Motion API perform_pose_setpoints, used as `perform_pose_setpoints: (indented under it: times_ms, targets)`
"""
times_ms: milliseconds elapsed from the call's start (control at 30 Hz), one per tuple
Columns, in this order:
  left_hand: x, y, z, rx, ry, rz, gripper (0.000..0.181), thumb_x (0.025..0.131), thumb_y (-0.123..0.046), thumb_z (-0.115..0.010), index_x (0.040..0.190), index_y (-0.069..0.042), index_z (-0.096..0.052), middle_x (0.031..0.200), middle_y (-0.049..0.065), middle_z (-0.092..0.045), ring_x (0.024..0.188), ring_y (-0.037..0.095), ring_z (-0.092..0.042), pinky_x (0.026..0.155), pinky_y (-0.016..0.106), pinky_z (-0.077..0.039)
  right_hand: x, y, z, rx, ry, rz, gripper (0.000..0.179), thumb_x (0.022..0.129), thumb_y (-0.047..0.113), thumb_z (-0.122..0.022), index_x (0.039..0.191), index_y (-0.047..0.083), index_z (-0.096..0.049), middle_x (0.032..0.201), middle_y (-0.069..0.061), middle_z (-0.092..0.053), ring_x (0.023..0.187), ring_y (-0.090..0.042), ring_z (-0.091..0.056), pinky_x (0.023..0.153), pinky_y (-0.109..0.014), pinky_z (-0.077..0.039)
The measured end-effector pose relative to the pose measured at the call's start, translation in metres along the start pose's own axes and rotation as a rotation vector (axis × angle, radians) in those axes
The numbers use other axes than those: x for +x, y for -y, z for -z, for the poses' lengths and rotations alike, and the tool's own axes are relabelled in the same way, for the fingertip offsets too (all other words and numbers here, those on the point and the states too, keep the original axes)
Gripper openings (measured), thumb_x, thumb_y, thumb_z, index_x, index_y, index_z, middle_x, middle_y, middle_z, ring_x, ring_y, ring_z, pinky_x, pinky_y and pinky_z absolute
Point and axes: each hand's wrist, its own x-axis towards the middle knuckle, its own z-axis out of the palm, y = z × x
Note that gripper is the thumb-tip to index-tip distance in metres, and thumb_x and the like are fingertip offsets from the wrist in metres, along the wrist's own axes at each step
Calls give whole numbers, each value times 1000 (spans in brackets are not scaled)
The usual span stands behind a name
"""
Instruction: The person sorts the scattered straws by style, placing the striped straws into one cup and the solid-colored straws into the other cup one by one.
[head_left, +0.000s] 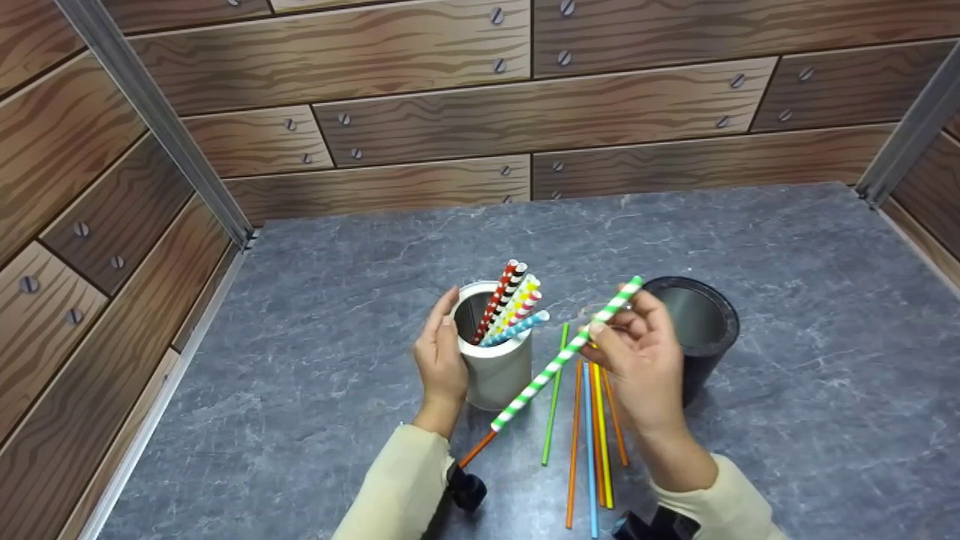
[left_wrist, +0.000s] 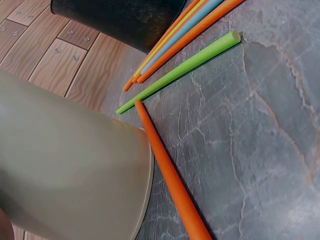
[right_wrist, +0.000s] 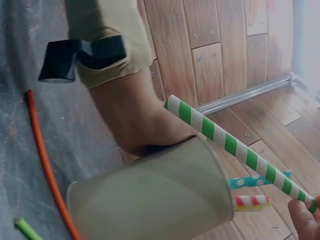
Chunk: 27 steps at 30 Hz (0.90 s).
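Note:
My right hand (head_left: 645, 360) pinches a green-and-white striped paper straw (head_left: 559, 364) near its upper end, between thumb and fingers. The straw slants across the space right of an off-white cup (head_left: 499, 375). Around the cup's left side, my left hand (head_left: 439, 367) holds it upright; some of its fingers are hidden behind the cup. Several patterned paper straws lean inside, among them a red dotted straw (head_left: 495, 304) and a blue dotted straw (head_left: 517, 328). In the right wrist view, the striped straw (right_wrist: 240, 151) passes above the cup's rim, apart from it.
A black cup (head_left: 701, 360) stands behind the right hand. Thin plain straws lie on the grey marbled table (head_left: 315, 360): a green straw (head_left: 553, 405), a blue straw (head_left: 590, 450) and several orange and yellow ones. Another orange straw (left_wrist: 172, 175) lies beside the off-white cup. Wood-patterned walls surround the table.

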Motion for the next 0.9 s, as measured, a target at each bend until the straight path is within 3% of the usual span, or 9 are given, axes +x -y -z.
perform_pose_setpoints:
  times_ms: [267, 533, 900]
  targets:
    - [0, -1, 0, -20, 6, 16, 36, 93, -1, -35, 121, 9, -55, 122, 21, -59, 118, 28, -52, 102, 33, -41, 0, 12, 0, 138, 79, 200, 42, 80, -21, -48, 116, 0, -43, 87, -11, -56, 73, -16, -62, 64, -26, -57]
    - [0, -3, 0, -11, 5, 16, 36, 93, -2, -36, 122, 7, -56, 122, 20, -59, 118, 28, -52, 103, 32, -41, 1, 18, -3, 153, 110, 367, 42, 82, -20, -49, 119, -3, -41, 92, -14, -54, 77, -21, -61, 69, -30, -58]
    - [0, -2, 0, -3, -2, -4, 35, 93, -1, -36, 121, 8, -56, 121, 20, -60, 117, 29, -53, 102, 33, -41, 0, 22, -7, 239, 45, 427, 41, 82, -21, -48, 118, -1, -42, 94, -13, -53, 79, -20, -62, 71, -30, -57]
